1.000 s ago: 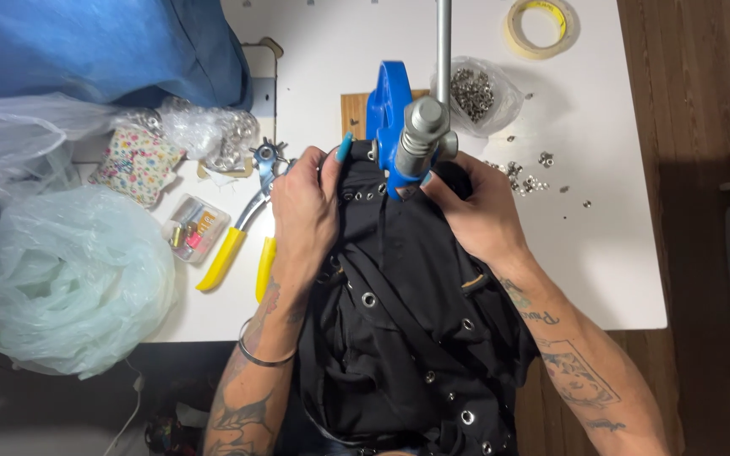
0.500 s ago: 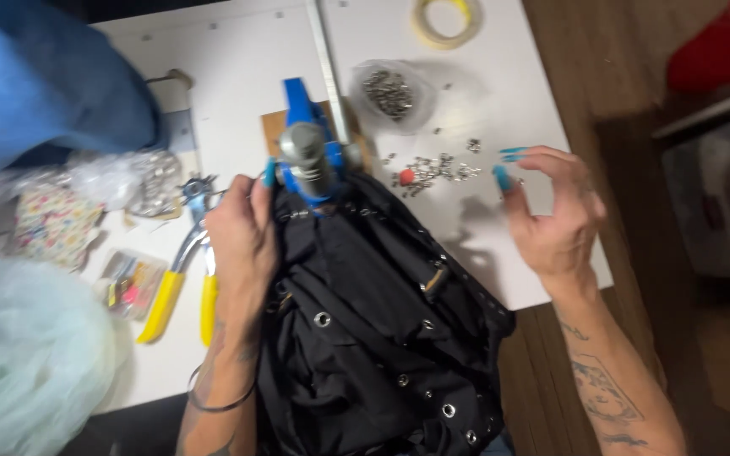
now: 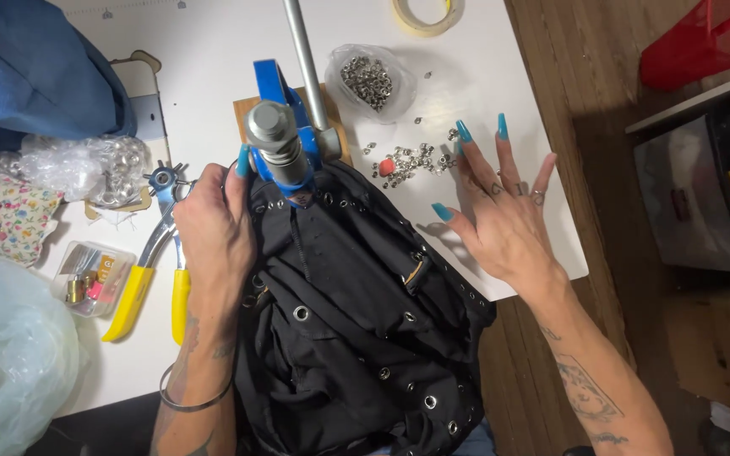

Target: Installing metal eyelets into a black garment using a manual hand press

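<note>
A black garment studded with metal eyelets lies across the table's front edge, its top edge under a blue hand press. My left hand presses down on the garment right beside the press. My right hand hovers open with fingers spread, its fingertips at a scatter of loose silver eyelets with one small red piece among them. It holds nothing.
An open clear bag of eyelets and a tape roll lie behind the press. Yellow-handled punch pliers, a small clear box, floral fabric, plastic bags and blue cloth crowd the left. Wooden floor and storage bins lie right.
My right hand left the garment at the press and swung right to the loose eyelets, opening its fingers. My left hand stayed on the garment.
</note>
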